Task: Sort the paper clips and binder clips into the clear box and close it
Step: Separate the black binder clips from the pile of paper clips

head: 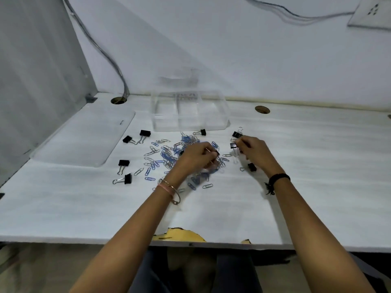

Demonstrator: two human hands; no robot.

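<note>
A heap of blue and silver paper clips (169,154) lies spread in the middle of the white table. Black binder clips lie around it, several at the left (123,163) and one near the box (202,132). The clear box (190,111) with dividers stands open behind the heap; its clear lid (84,140) lies flat to the left. My left hand (198,157) rests over the heap, fingers pinched on a black binder clip (216,153). My right hand (254,152) pinches the wire handle of another binder clip (233,145).
Two round cable holes (262,109) sit along the table's back edge, one with a grey cable (101,49) running up the wall. A wall socket (372,13) is at the upper right. The table's front edge (190,243) is chipped near my lap.
</note>
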